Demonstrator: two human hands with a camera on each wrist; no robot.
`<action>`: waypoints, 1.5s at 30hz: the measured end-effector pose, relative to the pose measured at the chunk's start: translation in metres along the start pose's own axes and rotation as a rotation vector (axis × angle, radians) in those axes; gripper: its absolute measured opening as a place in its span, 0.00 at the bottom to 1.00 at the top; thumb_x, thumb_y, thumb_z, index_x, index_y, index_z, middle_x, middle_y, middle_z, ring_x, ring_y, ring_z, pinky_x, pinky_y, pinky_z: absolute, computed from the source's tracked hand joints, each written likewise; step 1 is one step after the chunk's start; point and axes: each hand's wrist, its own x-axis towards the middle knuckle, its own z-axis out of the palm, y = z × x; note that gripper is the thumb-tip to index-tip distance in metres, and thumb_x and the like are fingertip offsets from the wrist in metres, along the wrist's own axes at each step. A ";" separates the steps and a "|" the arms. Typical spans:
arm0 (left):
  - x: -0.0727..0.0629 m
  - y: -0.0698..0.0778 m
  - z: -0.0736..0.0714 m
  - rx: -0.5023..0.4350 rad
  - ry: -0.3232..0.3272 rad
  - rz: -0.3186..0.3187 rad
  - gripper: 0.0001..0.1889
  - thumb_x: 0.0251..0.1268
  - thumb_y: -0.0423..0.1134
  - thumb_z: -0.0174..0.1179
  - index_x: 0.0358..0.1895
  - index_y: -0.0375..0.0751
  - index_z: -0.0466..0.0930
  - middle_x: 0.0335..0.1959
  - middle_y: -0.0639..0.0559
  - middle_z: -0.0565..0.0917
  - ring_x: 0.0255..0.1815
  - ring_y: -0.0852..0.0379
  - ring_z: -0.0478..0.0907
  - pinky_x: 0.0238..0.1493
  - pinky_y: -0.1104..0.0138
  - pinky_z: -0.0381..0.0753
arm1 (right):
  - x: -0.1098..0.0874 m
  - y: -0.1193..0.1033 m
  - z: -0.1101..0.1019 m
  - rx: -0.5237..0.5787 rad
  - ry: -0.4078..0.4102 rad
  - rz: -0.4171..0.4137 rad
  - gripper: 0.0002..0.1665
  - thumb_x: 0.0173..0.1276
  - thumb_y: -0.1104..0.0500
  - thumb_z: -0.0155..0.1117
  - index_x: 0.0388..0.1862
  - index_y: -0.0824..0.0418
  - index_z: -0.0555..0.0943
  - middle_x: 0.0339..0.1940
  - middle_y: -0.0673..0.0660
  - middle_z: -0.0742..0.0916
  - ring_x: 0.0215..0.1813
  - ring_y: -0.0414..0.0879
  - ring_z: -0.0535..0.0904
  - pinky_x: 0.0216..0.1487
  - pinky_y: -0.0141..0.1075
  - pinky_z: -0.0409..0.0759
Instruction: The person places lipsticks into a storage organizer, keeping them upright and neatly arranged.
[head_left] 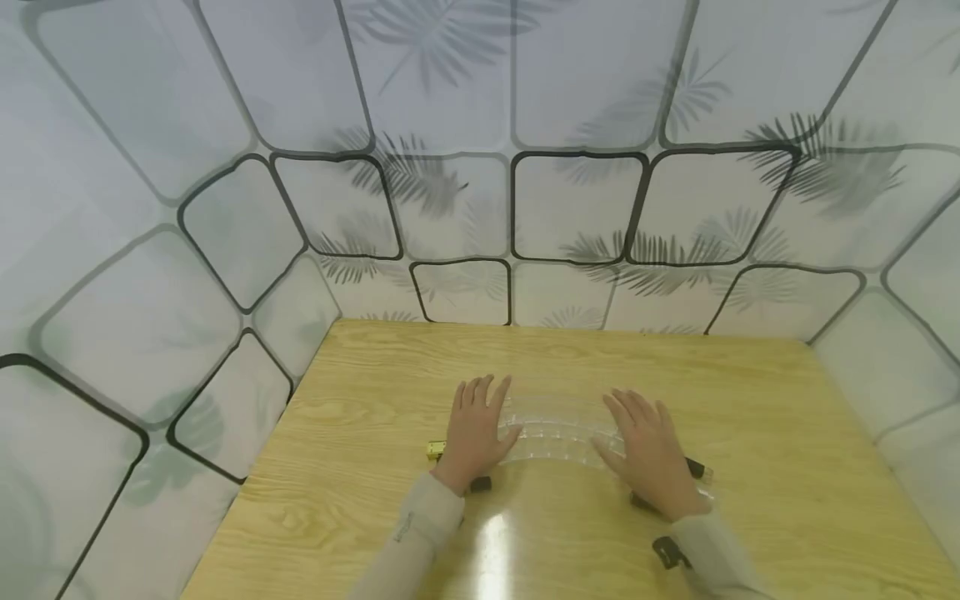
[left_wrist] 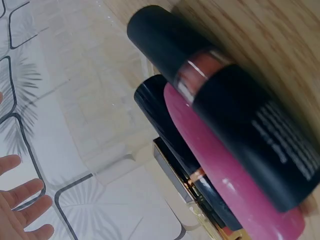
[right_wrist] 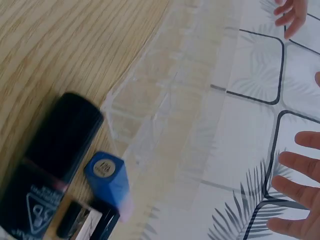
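Between the hands stands a clear plastic organizer (head_left: 555,433) with rows of small compartments. My left hand (head_left: 476,429) hovers at its left side with fingers spread and nothing held. At the organizer's right side my right hand (head_left: 648,454) is likewise spread, palm facing inward. Beside the left hand lie cosmetic tubes: a large black tube (left_wrist: 240,120) with a see-through band, a pink tube (left_wrist: 220,155) and a slim black lipstick (left_wrist: 170,130). Nearest the right hand are a black tube with white print (right_wrist: 55,160) and a blue lipstick (right_wrist: 107,177).
The wooden tabletop (head_left: 360,533) runs back to a patterned wall covering (head_left: 457,292), which also rises on both sides. A gold-coloured item (head_left: 435,450) shows past the left hand. A black tube (head_left: 697,468) with a clear end pokes out beyond the right hand.
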 end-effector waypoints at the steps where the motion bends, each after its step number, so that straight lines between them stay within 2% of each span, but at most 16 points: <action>1: 0.000 -0.001 0.001 -0.002 0.000 -0.004 0.39 0.55 0.58 0.61 0.69 0.47 0.61 0.62 0.42 0.72 0.63 0.44 0.68 0.67 0.49 0.64 | -0.001 0.002 0.000 -0.004 0.019 -0.010 0.39 0.61 0.39 0.57 0.61 0.66 0.71 0.59 0.65 0.78 0.60 0.62 0.73 0.61 0.64 0.63; 5: 0.000 -0.004 0.005 0.004 0.004 -0.010 0.38 0.56 0.57 0.60 0.68 0.46 0.62 0.61 0.42 0.72 0.62 0.46 0.69 0.67 0.52 0.65 | -0.004 0.010 -0.002 -0.023 0.048 -0.037 0.36 0.63 0.41 0.56 0.58 0.69 0.72 0.54 0.66 0.80 0.55 0.61 0.76 0.57 0.62 0.69; 8: 0.001 -0.006 0.007 0.006 0.024 -0.006 0.37 0.56 0.56 0.61 0.67 0.45 0.63 0.59 0.43 0.73 0.60 0.47 0.70 0.65 0.54 0.67 | -0.007 0.016 -0.005 -0.024 0.042 -0.038 0.35 0.54 0.50 0.65 0.57 0.70 0.73 0.52 0.66 0.81 0.52 0.61 0.77 0.55 0.60 0.72; 11: 0.004 -0.008 0.008 0.016 0.041 0.001 0.35 0.56 0.54 0.61 0.66 0.43 0.65 0.57 0.43 0.75 0.58 0.47 0.72 0.63 0.56 0.70 | -0.012 0.023 -0.006 -0.021 0.043 -0.037 0.35 0.51 0.53 0.68 0.55 0.70 0.74 0.49 0.66 0.82 0.51 0.61 0.78 0.53 0.58 0.74; 20: 0.012 -0.018 0.014 0.031 0.083 0.015 0.30 0.57 0.52 0.60 0.62 0.42 0.70 0.50 0.44 0.79 0.52 0.48 0.76 0.57 0.57 0.74 | -0.027 0.040 -0.009 0.007 0.071 -0.038 0.31 0.49 0.57 0.67 0.52 0.70 0.75 0.43 0.68 0.84 0.45 0.63 0.80 0.47 0.59 0.76; 26: 0.020 -0.026 0.021 0.035 0.094 0.015 0.26 0.58 0.50 0.60 0.57 0.41 0.74 0.47 0.45 0.80 0.49 0.49 0.77 0.55 0.58 0.75 | -0.040 0.051 -0.010 -0.019 0.059 -0.036 0.29 0.53 0.56 0.65 0.52 0.71 0.75 0.41 0.67 0.84 0.43 0.63 0.81 0.46 0.57 0.77; 31: 0.026 -0.031 0.028 0.037 0.116 0.006 0.21 0.58 0.47 0.60 0.52 0.41 0.77 0.44 0.46 0.81 0.47 0.50 0.77 0.52 0.59 0.76 | -0.047 0.060 -0.010 -0.052 0.031 -0.014 0.29 0.49 0.58 0.69 0.50 0.70 0.77 0.39 0.67 0.85 0.40 0.62 0.82 0.43 0.56 0.77; 36: 0.031 -0.033 0.036 0.036 0.100 0.008 0.18 0.61 0.47 0.58 0.50 0.41 0.78 0.43 0.46 0.81 0.46 0.50 0.77 0.51 0.59 0.77 | -0.053 0.066 -0.010 -0.067 0.005 0.017 0.27 0.46 0.60 0.71 0.46 0.69 0.78 0.38 0.66 0.85 0.39 0.61 0.82 0.41 0.56 0.77; 45: 0.036 -0.035 0.036 0.012 0.062 -0.019 0.15 0.60 0.44 0.58 0.47 0.40 0.79 0.41 0.46 0.81 0.45 0.50 0.77 0.51 0.58 0.77 | -0.058 0.079 -0.009 -0.080 0.026 -0.041 0.21 0.41 0.61 0.72 0.37 0.68 0.81 0.29 0.62 0.86 0.31 0.56 0.82 0.35 0.53 0.79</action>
